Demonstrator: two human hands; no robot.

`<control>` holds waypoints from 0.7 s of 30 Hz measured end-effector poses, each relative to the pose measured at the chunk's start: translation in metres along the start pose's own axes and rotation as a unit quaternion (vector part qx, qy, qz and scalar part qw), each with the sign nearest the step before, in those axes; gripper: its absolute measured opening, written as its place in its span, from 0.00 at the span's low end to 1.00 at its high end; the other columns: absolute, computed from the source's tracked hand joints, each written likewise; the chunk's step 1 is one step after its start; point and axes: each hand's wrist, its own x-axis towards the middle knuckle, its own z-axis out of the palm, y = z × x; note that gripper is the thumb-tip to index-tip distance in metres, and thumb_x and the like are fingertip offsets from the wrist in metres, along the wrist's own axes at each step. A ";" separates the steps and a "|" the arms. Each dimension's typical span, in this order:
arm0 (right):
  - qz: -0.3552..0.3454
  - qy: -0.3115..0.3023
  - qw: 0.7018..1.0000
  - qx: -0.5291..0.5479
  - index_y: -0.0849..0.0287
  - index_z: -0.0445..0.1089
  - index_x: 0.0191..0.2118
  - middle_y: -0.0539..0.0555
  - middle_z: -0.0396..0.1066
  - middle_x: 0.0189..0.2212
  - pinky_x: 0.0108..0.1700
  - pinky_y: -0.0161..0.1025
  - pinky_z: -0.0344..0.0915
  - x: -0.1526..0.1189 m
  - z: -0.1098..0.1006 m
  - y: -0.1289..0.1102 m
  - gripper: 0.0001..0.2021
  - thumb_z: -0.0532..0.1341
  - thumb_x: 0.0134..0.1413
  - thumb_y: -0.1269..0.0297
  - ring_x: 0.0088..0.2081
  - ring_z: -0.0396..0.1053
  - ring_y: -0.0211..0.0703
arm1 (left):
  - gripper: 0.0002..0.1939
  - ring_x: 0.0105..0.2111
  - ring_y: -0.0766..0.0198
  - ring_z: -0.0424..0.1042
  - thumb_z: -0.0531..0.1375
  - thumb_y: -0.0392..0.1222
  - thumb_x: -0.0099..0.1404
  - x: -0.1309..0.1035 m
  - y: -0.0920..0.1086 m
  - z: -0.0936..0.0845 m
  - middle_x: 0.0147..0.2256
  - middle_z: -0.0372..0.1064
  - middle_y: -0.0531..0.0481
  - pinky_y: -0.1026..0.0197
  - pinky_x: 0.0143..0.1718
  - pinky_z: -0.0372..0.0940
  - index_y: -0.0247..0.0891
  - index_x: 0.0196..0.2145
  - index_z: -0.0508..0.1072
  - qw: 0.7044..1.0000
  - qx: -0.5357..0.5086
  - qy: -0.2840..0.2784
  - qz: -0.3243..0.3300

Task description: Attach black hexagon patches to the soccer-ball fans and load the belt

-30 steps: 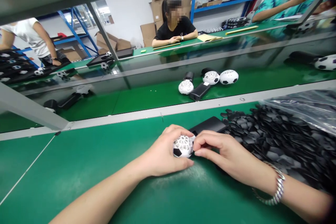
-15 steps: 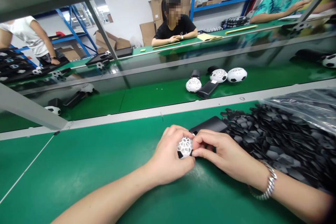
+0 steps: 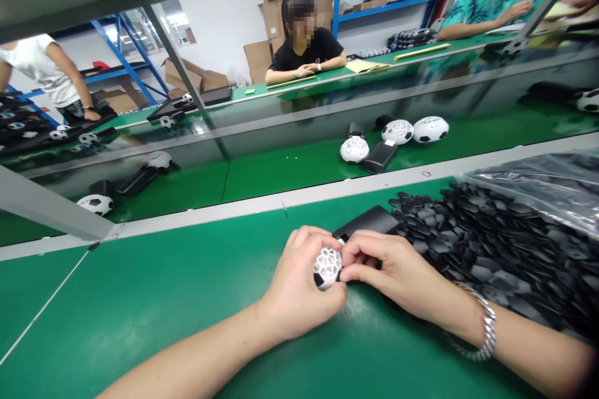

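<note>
My left hand [image 3: 304, 283] wraps its fingers and thumb around a small white football-shaped shell [image 3: 328, 264] with an open lattice top and black patches. At the shell's right side, the thumb and fingertips of my right hand [image 3: 381, 265] are pinched together against it. Whatever they pinch is hidden by the fingers. Directly behind the hands lies a flat black part [image 3: 367, 224], partly covered by them; whether it joins the shell cannot be seen. A large heap of small black plastic pieces [image 3: 468, 243] spreads to the right of my right hand.
Beyond the metal rail [image 3: 243, 204] runs a green belt [image 3: 262, 174] carrying football-shaped units [image 3: 354, 149] with black handles. A clear plastic bag [image 3: 538, 184] lies over the heap's far edge. A slanted post [image 3: 47, 199] stands at left. Co-workers [image 3: 306, 50] are across the line.
The units on the belt have shifted right relative to the rail. Both hands stay together at the shell, with hardly any change in grip. The view has turned slightly.
</note>
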 end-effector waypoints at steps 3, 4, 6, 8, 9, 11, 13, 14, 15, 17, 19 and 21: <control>-0.001 0.008 1.000 0.007 0.59 0.67 0.26 0.47 0.66 0.25 0.31 0.31 0.62 0.001 0.002 0.000 0.05 0.63 0.49 0.70 0.27 0.65 0.35 | 0.18 0.45 0.57 0.61 0.57 0.28 0.46 -0.001 -0.001 0.002 0.41 0.61 0.48 0.53 0.47 0.59 0.40 0.37 0.65 1.000 0.017 0.010 0.005; -0.008 0.009 1.000 0.007 0.59 0.67 0.26 0.47 0.66 0.25 0.31 0.31 0.62 0.001 0.002 0.001 0.05 0.63 0.49 0.70 0.27 0.65 0.35 | 0.18 0.45 0.57 0.61 0.57 0.28 0.46 -0.001 -0.001 0.001 0.41 0.61 0.48 0.53 0.47 0.59 0.40 0.37 0.65 1.000 0.018 0.010 0.004; -0.028 0.008 1.000 0.002 0.59 0.68 0.26 0.47 0.66 0.26 0.31 0.31 0.62 0.002 0.002 0.003 0.04 0.63 0.49 0.69 0.28 0.65 0.35 | 0.18 0.45 0.57 0.61 0.56 0.27 0.47 -0.001 -0.002 -0.001 0.41 0.60 0.47 0.52 0.47 0.59 0.40 0.37 0.65 1.000 0.015 -0.001 0.003; -0.046 0.008 0.999 -0.012 0.59 0.68 0.27 0.47 0.66 0.26 0.31 0.31 0.61 0.002 0.002 0.005 0.04 0.62 0.50 0.68 0.28 0.65 0.35 | 0.18 0.45 0.57 0.61 0.57 0.28 0.48 0.000 -0.002 -0.003 0.42 0.60 0.47 0.52 0.47 0.59 0.40 0.38 0.65 1.000 0.009 -0.014 0.010; -0.051 0.008 0.998 -0.020 0.59 0.68 0.27 0.47 0.66 0.26 0.31 0.31 0.61 0.002 0.001 0.005 0.04 0.62 0.51 0.68 0.28 0.65 0.35 | 0.19 0.45 0.57 0.61 0.59 0.29 0.48 0.000 -0.002 -0.004 0.42 0.60 0.47 0.53 0.47 0.59 0.40 0.39 0.65 1.000 0.006 -0.019 0.015; -0.052 0.008 0.998 -0.031 0.59 0.68 0.27 0.47 0.66 0.25 0.31 0.32 0.60 0.002 0.000 0.006 0.05 0.61 0.52 0.67 0.28 0.64 0.36 | 0.19 0.45 0.57 0.62 0.61 0.31 0.48 0.000 -0.003 -0.003 0.42 0.60 0.48 0.53 0.47 0.59 0.40 0.39 0.65 1.000 0.000 -0.014 0.018; -0.049 0.005 0.998 -0.031 0.59 0.68 0.27 0.47 0.66 0.25 0.32 0.32 0.60 0.003 -0.001 0.006 0.05 0.62 0.52 0.67 0.28 0.64 0.36 | 0.19 0.44 0.57 0.62 0.61 0.31 0.47 0.000 -0.004 -0.001 0.41 0.61 0.48 0.53 0.46 0.60 0.40 0.38 0.65 1.000 -0.004 0.005 0.015; -0.047 0.001 0.999 -0.028 0.59 0.68 0.27 0.47 0.66 0.25 0.31 0.32 0.60 0.004 -0.003 0.005 0.05 0.62 0.51 0.67 0.28 0.64 0.36 | 0.18 0.43 0.58 0.62 0.60 0.31 0.48 0.000 -0.005 0.000 0.41 0.61 0.48 0.54 0.46 0.60 0.40 0.38 0.65 1.000 -0.007 0.015 0.013; -0.044 -0.006 0.999 -0.026 0.59 0.68 0.26 0.47 0.66 0.25 0.31 0.31 0.60 0.006 -0.004 0.004 0.05 0.62 0.51 0.67 0.28 0.64 0.36 | 0.18 0.43 0.58 0.63 0.60 0.30 0.48 -0.001 -0.005 0.001 0.41 0.61 0.48 0.54 0.46 0.60 0.40 0.38 0.65 1.000 -0.008 0.023 0.011; -0.039 -0.021 0.999 -0.023 0.59 0.68 0.26 0.47 0.66 0.25 0.31 0.31 0.60 0.008 -0.006 0.003 0.05 0.62 0.51 0.67 0.28 0.64 0.35 | 0.19 0.44 0.58 0.62 0.59 0.29 0.47 -0.002 -0.006 0.003 0.41 0.61 0.48 0.54 0.46 0.60 0.40 0.38 0.64 0.999 -0.010 0.030 0.009; -0.034 -0.037 0.999 -0.017 0.59 0.68 0.26 0.47 0.66 0.25 0.30 0.31 0.60 0.010 -0.007 0.001 0.05 0.62 0.51 0.67 0.27 0.64 0.35 | 0.19 0.43 0.58 0.63 0.58 0.28 0.47 -0.003 -0.005 0.004 0.41 0.61 0.48 0.54 0.45 0.60 0.40 0.38 0.64 0.999 -0.009 0.038 0.003; -0.029 -0.047 0.998 -0.014 0.59 0.67 0.25 0.46 0.65 0.24 0.29 0.31 0.60 0.010 -0.006 -0.001 0.06 0.62 0.50 0.67 0.26 0.63 0.34 | 0.18 0.43 0.58 0.62 0.58 0.28 0.47 -0.006 -0.003 0.007 0.40 0.61 0.49 0.53 0.45 0.60 0.41 0.37 0.65 0.999 -0.002 0.051 -0.002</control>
